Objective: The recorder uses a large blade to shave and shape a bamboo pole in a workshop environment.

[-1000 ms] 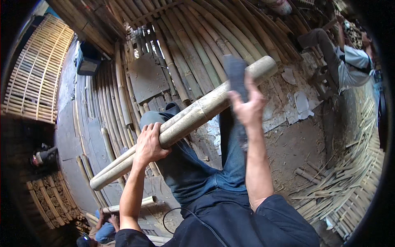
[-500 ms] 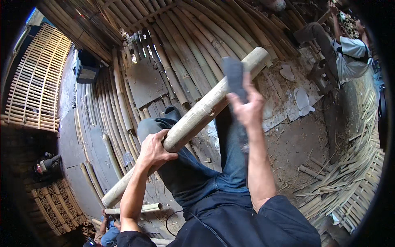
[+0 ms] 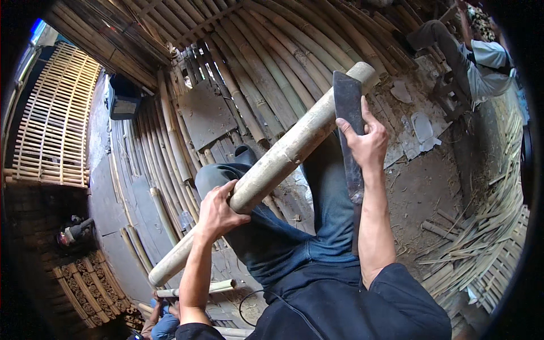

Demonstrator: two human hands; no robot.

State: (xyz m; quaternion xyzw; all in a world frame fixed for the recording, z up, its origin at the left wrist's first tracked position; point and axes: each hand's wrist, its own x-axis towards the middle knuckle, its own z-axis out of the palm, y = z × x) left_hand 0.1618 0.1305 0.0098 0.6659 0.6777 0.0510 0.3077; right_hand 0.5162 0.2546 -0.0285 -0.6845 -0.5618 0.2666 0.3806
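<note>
A thick bamboo pole (image 3: 283,161) slants across my lap, its far end up at the right and its near end down at the left. My left hand (image 3: 218,211) is wrapped round the pole below its middle. In my right hand (image 3: 367,140) is a machete (image 3: 349,105), gripped by its wide dark blade, with thumb and forefinger along the blade. The blade's broad tip lies over or against the pole near its far end; touching or just above, I cannot tell. Its slim handle end runs back along my right forearm.
Long bamboo poles (image 3: 266,85) lean at the back. A flat board (image 3: 207,113) lies beyond my knee. Split bamboo strips (image 3: 481,238) pile up at the right. Another person (image 3: 481,62) sits at the far right, and part of a second person (image 3: 164,323) shows lower left.
The machete and my right hand have shifted right, and the blade, blurred before, is now sharp. My left hand keeps its hold on the pole. The whole view has shifted slightly.
</note>
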